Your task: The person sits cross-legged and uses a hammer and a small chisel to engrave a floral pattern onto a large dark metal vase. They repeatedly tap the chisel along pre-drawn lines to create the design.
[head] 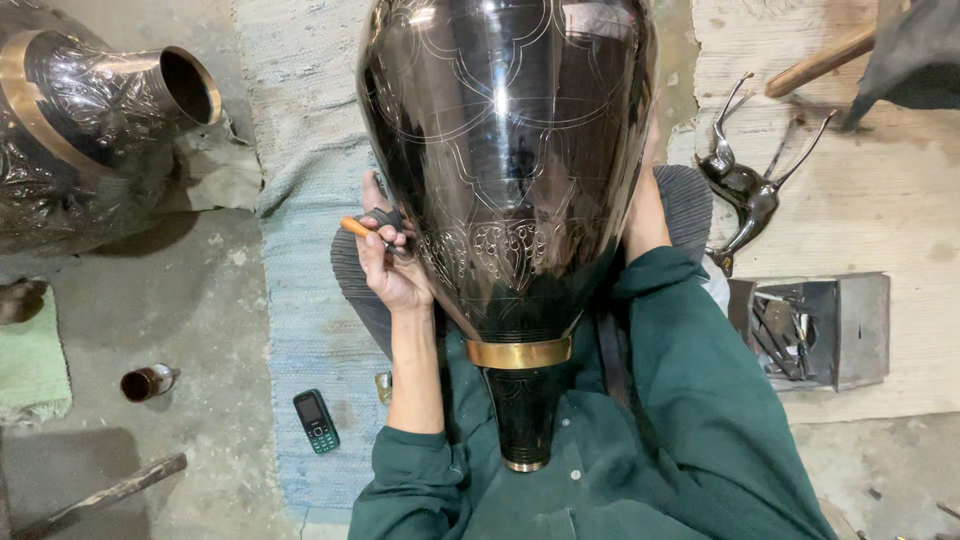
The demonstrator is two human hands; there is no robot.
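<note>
the large, glossy dark metal vase with engraved line patterns (pixel 505 180) lies across the lap, neck toward the body. the left hand (pixel 392 265) pinches an orange-handled engraving tool (pixel 362 229) against it; a slip on the curved polish could scratch it. the right hand (pixel 648 160) is mostly hidden behind the vase, its grip impossible to tell, so the vase might roll.

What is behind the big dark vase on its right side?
A forearm in a green sleeve runs up behind the vase. The right hand is covered by the vase body; its grip cannot be seen.

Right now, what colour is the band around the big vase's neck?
Gold, or brass-coloured, on the glossy black vase; the band shows clearly in the head view.
</note>
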